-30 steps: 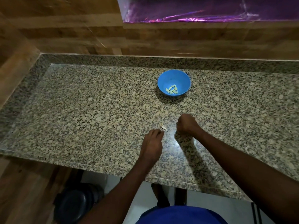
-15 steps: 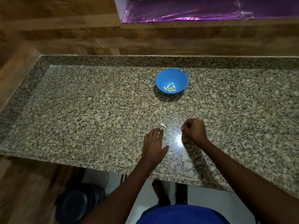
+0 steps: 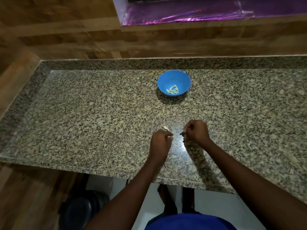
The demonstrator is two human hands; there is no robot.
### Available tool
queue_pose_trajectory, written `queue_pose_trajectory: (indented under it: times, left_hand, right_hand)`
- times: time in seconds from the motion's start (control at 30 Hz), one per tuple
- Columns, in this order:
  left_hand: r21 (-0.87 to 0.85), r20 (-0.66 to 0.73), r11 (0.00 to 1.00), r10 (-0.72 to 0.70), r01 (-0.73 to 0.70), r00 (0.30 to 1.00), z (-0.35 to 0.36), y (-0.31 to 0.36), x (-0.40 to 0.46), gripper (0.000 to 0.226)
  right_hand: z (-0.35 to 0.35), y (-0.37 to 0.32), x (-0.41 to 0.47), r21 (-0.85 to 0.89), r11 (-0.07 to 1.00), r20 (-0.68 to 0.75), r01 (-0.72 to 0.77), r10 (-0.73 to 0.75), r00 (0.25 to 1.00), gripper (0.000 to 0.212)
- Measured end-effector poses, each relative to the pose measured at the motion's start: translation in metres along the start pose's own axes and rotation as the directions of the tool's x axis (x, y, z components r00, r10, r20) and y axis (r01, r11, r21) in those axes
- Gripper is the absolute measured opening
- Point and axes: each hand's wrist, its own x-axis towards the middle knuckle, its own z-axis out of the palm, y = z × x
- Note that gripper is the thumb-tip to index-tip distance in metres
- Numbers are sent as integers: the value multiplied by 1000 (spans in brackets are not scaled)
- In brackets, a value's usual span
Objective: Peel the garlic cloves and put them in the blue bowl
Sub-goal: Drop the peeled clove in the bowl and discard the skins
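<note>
**Garlic peeling station — items as seen from the head camera**

Dark round object (image 3: 83, 211) — on the floor below the desk's near edge, nearer than the left hand and to its left; too dim to identify.

Left hand (image 3: 160, 143) — over the near part of the desk, fingers curled into a loose fist. Something pale shows at the fingertips, but whether it is pinched there cannot be told.

Right hand (image 3: 196, 132) — just beside the left hand, apart from it, fingers curled in. A small dark scrap shows at its fingertips; what it is cannot be told.

Garlic clove (image 3: 165, 127) — one small pale piece lying on the desk, just beyond the left hand's knuckles.

Desk (image 3: 99, 113) — speckled granite top with a raised back edge.

Blue bowl (image 3: 174, 83) — upright on the desk, well beyond both hands, roughly in line with the gap between them.

Peeled cloves (image 3: 172, 90) — a small heap of pale pieces in the bottom of the blue bowl.

Wooden wall (image 3: 66, 30) — behind the desk, beyond everything else.

Purple sheet (image 3: 191, 15) — shiny, set in the wall above and beyond the bowl.
</note>
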Motion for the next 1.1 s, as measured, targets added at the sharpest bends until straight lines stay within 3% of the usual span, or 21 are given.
queue_pose_trajectory:
  times: [0.07, 0.1, 0.2, 0.3, 0.37, 0.6, 0.73, 0.83, 0.9, 1.0, 1.1]
  left_hand:
    - [-387, 155, 888, -205, 250, 966, -6, 16, 7, 10]
    - [-486, 226, 804, -263, 343, 938, -8, 23, 12, 11]
    - [-602, 347, 643, -322, 472, 881, -12, 38, 23, 9]
    - [-665, 402, 566, -281, 488, 872, -16, 45, 26, 11]
    - [-685, 407, 558, -241, 469, 881, -21, 47, 28, 10]
    - [-654, 350, 667, -151, 356, 925, -34, 56, 37, 21]
    - [-653, 352, 688, -96, 318, 931, -35, 57, 39, 12]
    - [-645, 343, 713, -51, 274, 938, -38, 58, 41, 13]
    - [-656, 322, 718, -12, 233, 947, -40, 60, 42, 15]
    - [-677, 289, 713, 31, 181, 957, -42, 64, 43, 16]
    - [-689, 300, 698, 30, 195, 953, -43, 66, 47, 16]
  right_hand:
    - [-5, -4, -9, 201, 977, 35, -65, 59, 998, 18]
    - [-8, -7, -14, 267, 961, 45, -74, 64, 997, 15]
    - [-15, -17, -25, 432, 899, 64, -76, 53, 997, 11]
    - [-23, -23, -33, 561, 819, 91, -119, 82, 992, 9]
    - [-27, -23, -34, 541, 833, 92, -113, 74, 993, 8]
    - [-45, -33, -28, 444, 896, 201, -34, -62, 978, 12]
    - [-45, -37, -28, 468, 882, 164, -60, -21, 986, 18]
    - [-46, -38, -28, 514, 844, 232, -152, 34, 972, 19]
    - [-49, -41, -24, 602, 712, 397, -361, 126, 909, 20]
    - [-59, -47, -17, 644, 380, 672, -664, 132, 728, 28]
    - [-66, -48, -12, 615, 289, 740, -733, 109, 664, 30]
